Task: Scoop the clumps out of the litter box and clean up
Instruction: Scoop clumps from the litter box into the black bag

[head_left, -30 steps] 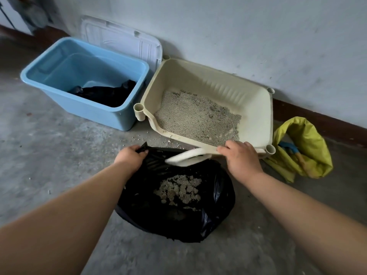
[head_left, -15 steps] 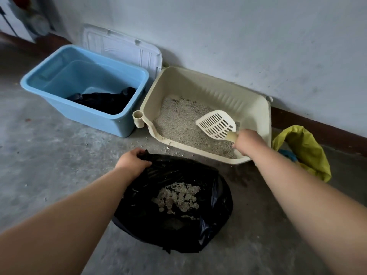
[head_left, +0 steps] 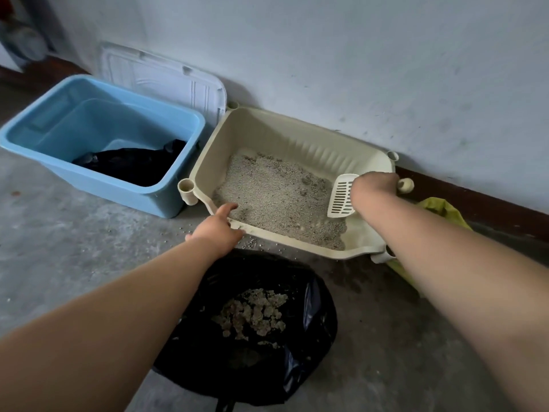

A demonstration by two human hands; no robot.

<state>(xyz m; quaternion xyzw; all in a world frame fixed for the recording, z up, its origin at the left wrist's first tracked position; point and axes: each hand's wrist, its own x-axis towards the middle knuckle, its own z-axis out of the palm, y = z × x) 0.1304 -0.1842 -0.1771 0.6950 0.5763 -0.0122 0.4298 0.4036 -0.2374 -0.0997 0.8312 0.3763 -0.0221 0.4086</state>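
Centrally, left hand (head_left: 218, 228) grips the box (head_left: 297, 242) by its near rim; right hand (head_left: 372, 185) grasps the scoop (head_left: 340, 197) at the box's right end.

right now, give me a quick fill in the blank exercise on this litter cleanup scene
1. The right hand holds a slotted ____ over the litter.
2. The left hand grips the near rim of the ____.
3. The clumps lie in a bag coloured ____.
4. The big open tub is coloured ____.
Missing words: scoop; litter box; black; blue.
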